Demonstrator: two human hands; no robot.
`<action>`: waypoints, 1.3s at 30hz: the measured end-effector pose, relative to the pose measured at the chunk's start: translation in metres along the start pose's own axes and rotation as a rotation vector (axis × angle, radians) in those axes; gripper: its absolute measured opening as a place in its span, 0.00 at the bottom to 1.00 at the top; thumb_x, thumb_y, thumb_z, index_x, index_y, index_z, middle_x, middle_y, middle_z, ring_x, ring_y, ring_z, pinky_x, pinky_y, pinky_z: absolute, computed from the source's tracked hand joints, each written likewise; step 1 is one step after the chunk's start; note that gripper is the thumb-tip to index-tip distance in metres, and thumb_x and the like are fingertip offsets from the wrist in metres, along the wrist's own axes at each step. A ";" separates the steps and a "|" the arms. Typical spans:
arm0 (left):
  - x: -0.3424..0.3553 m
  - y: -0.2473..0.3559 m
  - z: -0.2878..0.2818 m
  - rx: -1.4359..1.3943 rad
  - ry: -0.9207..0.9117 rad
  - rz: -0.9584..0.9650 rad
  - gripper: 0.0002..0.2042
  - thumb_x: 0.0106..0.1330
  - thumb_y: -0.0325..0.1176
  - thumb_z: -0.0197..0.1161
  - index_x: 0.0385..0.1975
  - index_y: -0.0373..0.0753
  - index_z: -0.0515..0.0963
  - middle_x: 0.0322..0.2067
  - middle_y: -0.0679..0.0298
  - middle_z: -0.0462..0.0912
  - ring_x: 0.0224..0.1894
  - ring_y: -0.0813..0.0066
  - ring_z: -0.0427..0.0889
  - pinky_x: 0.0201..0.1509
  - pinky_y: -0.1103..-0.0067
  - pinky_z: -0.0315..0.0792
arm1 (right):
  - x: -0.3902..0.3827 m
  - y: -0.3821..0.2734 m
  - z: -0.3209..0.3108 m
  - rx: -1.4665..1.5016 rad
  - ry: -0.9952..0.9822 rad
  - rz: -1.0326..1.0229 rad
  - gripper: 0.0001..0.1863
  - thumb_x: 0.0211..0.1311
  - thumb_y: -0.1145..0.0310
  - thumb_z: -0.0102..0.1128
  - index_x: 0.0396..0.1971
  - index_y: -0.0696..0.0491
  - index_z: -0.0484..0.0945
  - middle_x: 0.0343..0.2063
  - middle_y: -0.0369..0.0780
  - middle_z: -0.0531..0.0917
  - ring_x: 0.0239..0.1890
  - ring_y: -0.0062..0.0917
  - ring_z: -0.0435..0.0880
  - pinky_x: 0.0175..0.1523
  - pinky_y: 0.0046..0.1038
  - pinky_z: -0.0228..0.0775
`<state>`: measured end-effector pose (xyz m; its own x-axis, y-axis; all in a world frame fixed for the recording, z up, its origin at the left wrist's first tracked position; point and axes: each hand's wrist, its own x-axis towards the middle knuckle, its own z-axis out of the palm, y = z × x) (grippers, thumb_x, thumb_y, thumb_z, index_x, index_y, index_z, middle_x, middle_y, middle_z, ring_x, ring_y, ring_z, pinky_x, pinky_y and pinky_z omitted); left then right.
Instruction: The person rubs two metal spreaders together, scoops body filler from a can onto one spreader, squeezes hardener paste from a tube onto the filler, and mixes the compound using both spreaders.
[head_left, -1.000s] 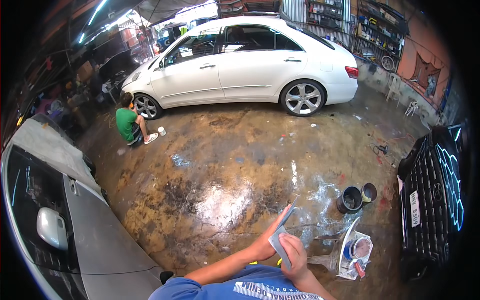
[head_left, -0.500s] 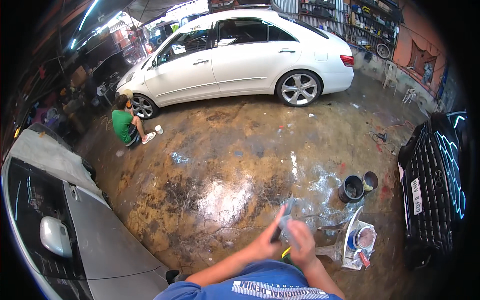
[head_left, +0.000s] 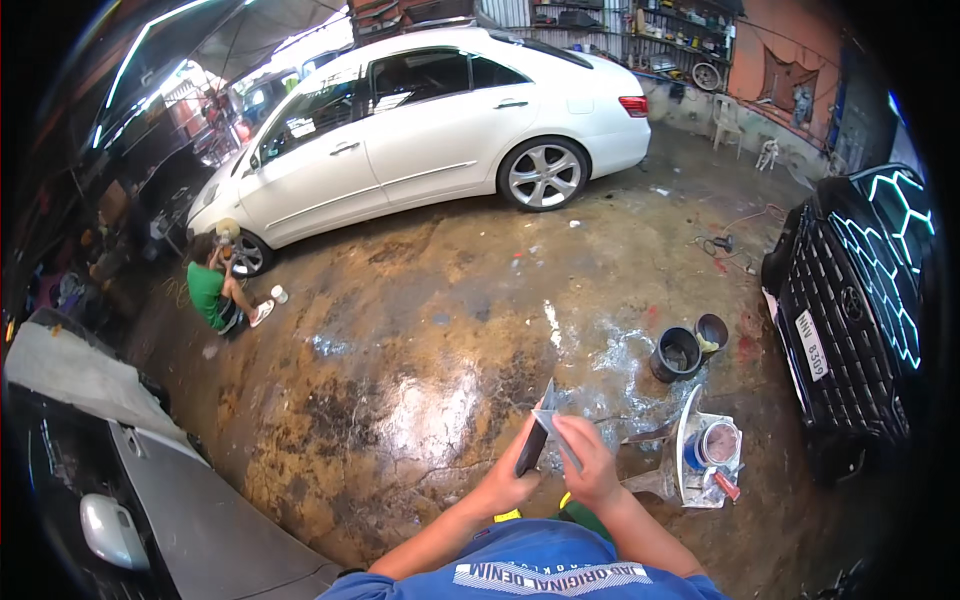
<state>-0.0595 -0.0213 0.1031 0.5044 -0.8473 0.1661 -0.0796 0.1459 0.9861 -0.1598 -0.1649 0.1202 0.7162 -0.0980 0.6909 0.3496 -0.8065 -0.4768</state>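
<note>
In the head view, my left hand grips a dark, flat rectangular pad upright near the lower middle. My right hand pinches a thin grey sheet against the pad's top edge, with its thumb and fingers closed on it. Below, my blue shirt and bits of yellow and green footwear show. Right of my hands, a dirty white stool carries an open tub of pinkish paste and a red-handled tool.
A white sedan stands across the back; a person in green crouches at its front wheel beside a white cup. A grey car flanks my left, a black car front my right. Dark buckets and a corded tool lie on the wet, stained floor.
The view has swung, so the sedan and crouching person sit farther left. My hands have shifted slightly left and up, and the grey sheet's angle against the dark pad has changed.
</note>
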 end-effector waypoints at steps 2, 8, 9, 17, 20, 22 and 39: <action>0.003 -0.022 -0.005 -0.213 -0.015 -0.048 0.48 0.55 0.20 0.64 0.75 0.36 0.40 0.74 0.56 0.45 0.77 0.68 0.43 0.77 0.74 0.38 | -0.002 -0.014 0.001 0.059 -0.043 -0.032 0.24 0.52 0.74 0.63 0.52 0.59 0.77 0.51 0.49 0.79 0.52 0.43 0.80 0.59 0.41 0.72; -0.006 0.000 0.007 -0.017 0.050 0.034 0.44 0.59 0.26 0.64 0.74 0.34 0.44 0.72 0.54 0.51 0.76 0.67 0.45 0.77 0.75 0.42 | 0.002 0.006 0.004 -0.013 -0.011 -0.051 0.25 0.53 0.76 0.61 0.54 0.60 0.75 0.52 0.49 0.78 0.54 0.43 0.78 0.59 0.41 0.71; -0.013 -0.012 0.006 -0.031 0.039 0.013 0.44 0.57 0.20 0.59 0.74 0.34 0.43 0.72 0.54 0.50 0.76 0.68 0.45 0.76 0.75 0.42 | 0.001 -0.001 0.003 0.015 -0.004 -0.026 0.26 0.52 0.76 0.62 0.54 0.60 0.75 0.51 0.49 0.78 0.54 0.45 0.78 0.59 0.43 0.71; -0.010 -0.006 0.003 -0.019 0.128 -0.021 0.42 0.56 0.22 0.62 0.73 0.36 0.49 0.71 0.53 0.55 0.75 0.67 0.50 0.76 0.74 0.45 | 0.006 0.018 0.015 0.155 0.007 0.207 0.28 0.49 0.73 0.66 0.55 0.57 0.76 0.51 0.45 0.78 0.56 0.41 0.77 0.61 0.42 0.68; -0.008 -0.021 -0.024 -0.153 -0.094 -0.551 0.43 0.52 0.17 0.53 0.73 0.35 0.47 0.72 0.52 0.53 0.75 0.67 0.48 0.76 0.74 0.43 | 0.005 -0.008 0.004 0.120 -0.219 -0.086 0.28 0.49 0.76 0.64 0.55 0.57 0.75 0.51 0.46 0.78 0.53 0.42 0.78 0.60 0.42 0.69; -0.011 -0.056 -0.027 -0.124 -0.255 -0.505 0.38 0.54 0.18 0.53 0.70 0.33 0.56 0.69 0.52 0.60 0.73 0.66 0.55 0.76 0.73 0.46 | 0.016 -0.005 0.005 0.261 -0.184 -0.118 0.27 0.49 0.77 0.64 0.54 0.56 0.75 0.50 0.47 0.78 0.53 0.42 0.78 0.58 0.42 0.70; 0.102 -0.064 0.000 0.020 -0.102 -0.433 0.37 0.58 0.16 0.52 0.71 0.35 0.54 0.67 0.55 0.63 0.69 0.67 0.63 0.72 0.72 0.57 | 0.050 0.110 -0.048 0.263 -0.095 -0.069 0.28 0.45 0.76 0.63 0.53 0.56 0.74 0.50 0.46 0.77 0.53 0.43 0.77 0.59 0.41 0.69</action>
<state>-0.0027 -0.1169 0.0569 0.4076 -0.8744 -0.2633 0.1032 -0.2423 0.9647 -0.1143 -0.2864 0.1282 0.7341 0.0168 0.6788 0.5354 -0.6292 -0.5634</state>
